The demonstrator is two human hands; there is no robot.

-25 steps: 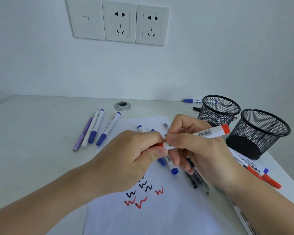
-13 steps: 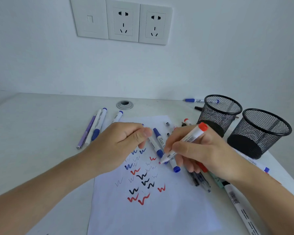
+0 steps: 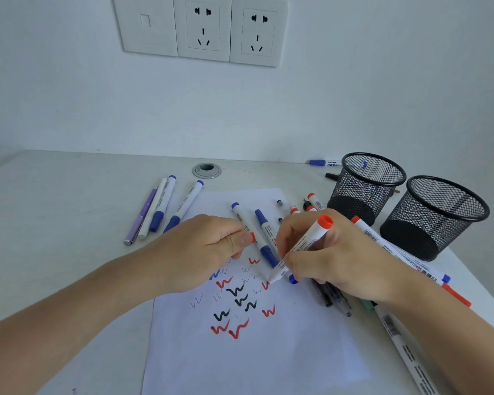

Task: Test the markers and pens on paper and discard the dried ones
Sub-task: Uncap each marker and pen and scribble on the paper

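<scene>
Nearest, a sheet of paper lies on the surface, marked with red, black and blue zigzags. The right hand grips an uncapped red marker, tilted, its tip touching the paper at a fresh red stroke. The left hand is clenched on the marker's red cap, pinched between thumb and fingers. Two blue markers lie on the sheet between the hands. Further off to the right stand two black mesh cups, with more markers just beside them.
</scene>
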